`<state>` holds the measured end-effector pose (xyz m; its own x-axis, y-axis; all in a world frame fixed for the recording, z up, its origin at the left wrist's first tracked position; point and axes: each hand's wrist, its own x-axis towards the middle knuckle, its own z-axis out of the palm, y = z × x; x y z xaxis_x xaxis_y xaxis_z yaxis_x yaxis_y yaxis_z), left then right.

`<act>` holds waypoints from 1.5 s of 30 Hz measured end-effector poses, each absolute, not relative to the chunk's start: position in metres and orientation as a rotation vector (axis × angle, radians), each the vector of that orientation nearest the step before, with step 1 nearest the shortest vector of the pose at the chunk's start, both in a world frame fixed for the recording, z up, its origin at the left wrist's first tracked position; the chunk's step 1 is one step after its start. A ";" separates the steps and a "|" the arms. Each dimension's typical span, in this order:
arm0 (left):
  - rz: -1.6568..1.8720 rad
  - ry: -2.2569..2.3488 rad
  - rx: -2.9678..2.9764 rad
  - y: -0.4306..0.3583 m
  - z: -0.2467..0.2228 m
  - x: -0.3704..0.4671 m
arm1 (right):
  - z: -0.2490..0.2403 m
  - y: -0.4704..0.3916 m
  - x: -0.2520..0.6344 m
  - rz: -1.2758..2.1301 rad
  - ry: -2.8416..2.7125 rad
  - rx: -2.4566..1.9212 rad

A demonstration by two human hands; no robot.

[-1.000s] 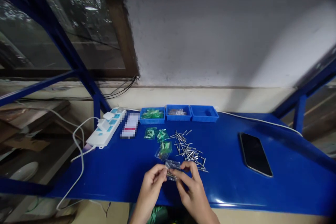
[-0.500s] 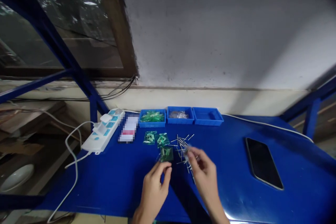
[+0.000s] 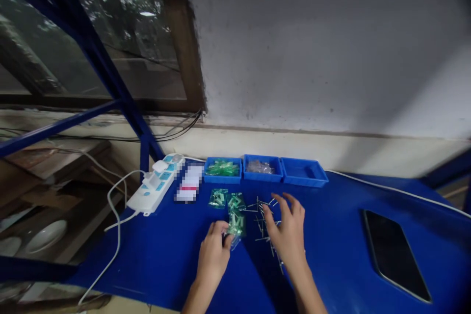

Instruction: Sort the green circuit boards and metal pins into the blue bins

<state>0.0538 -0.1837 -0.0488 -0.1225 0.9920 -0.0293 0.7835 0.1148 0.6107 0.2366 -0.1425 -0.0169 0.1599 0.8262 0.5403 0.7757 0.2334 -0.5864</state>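
My left hand (image 3: pixel 214 250) is at the near-left edge of a small pile of packets, thumb and fingertips curled round the edge of a small clear plastic packet (image 3: pixel 235 242). That packet lies against a green plastic packet (image 3: pixel 236 222) with pale pieces inside. Just beyond are two more green packets, one at the left (image 3: pixel 218 198) and one at the right (image 3: pixel 236 201). My right hand (image 3: pixel 289 228) is over a loose heap of thin metal pins (image 3: pixel 262 221), fingers spread apart. I see nothing held in it. Its palm and fingers hide part of the heap.
Three blue trays stand at the back: one with green packets (image 3: pixel 206 179), one with clear packets (image 3: pixel 246 176), and a third (image 3: pixel 320 183) with no contents visible. At the left are a power strip (image 3: pixel 156 190) and a blurred-out phone-like item (image 3: pixel 189 184). A dark phone (image 3: pixel 395 255) lies at the right.
My right hand has let go of a small clear packet and its fingers have spread over the pins. My left hand has shifted to the packets' near edge. The view has turned slightly left.
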 end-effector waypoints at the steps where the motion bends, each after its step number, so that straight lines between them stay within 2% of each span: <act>1: 0.710 1.923 1.681 -0.184 -0.051 0.050 | -0.024 -0.157 0.232 0.147 -1.586 -1.516; 4: 0.945 1.782 1.648 -0.185 -0.050 0.045 | -0.031 -0.194 0.218 0.514 -1.507 -1.482; 7: 1.171 1.692 1.726 -0.190 -0.036 0.050 | -0.026 -0.210 0.204 1.077 -1.336 -1.407; 9: 1.228 1.624 1.804 -0.195 -0.024 0.058 | -0.023 -0.210 0.198 1.372 -1.133 -1.321; 11: 1.213 1.542 1.866 -0.200 -0.016 0.066 | -0.020 -0.205 0.196 1.503 -0.947 -1.227; 15: 1.099 1.428 1.810 -0.208 -0.012 0.069 | -0.018 -0.197 0.203 1.348 -0.945 -1.181; 20: 1.011 1.289 1.272 -0.215 -0.020 0.065 | -0.021 -0.207 0.212 0.765 -1.454 -1.179; 23: 1.052 1.317 1.116 -0.217 -0.021 0.065 | -0.025 -0.216 0.209 0.648 -1.666 -1.098; 28: 1.237 1.525 1.615 -0.214 -0.016 0.060 | -0.024 -0.219 0.204 0.935 -1.455 -1.211; 32: 1.201 1.398 1.965 -0.218 -0.019 0.057 | -0.025 -0.215 0.204 1.383 -1.034 -1.208; 35: 1.127 1.288 2.049 -0.221 -0.024 0.057 | -0.028 -0.208 0.206 1.541 -0.825 -1.185; 38: 1.037 1.461 1.980 -0.217 -0.026 0.055 | -0.017 -0.194 0.218 1.287 -0.749 -1.216; 43: 0.572 1.965 1.840 -0.198 -0.030 0.045 | 0.043 -0.149 0.260 0.005 -0.644 -1.136; 45: 0.405 2.044 1.835 -0.192 -0.032 0.043 | 0.061 -0.128 0.274 -0.382 -0.672 -1.051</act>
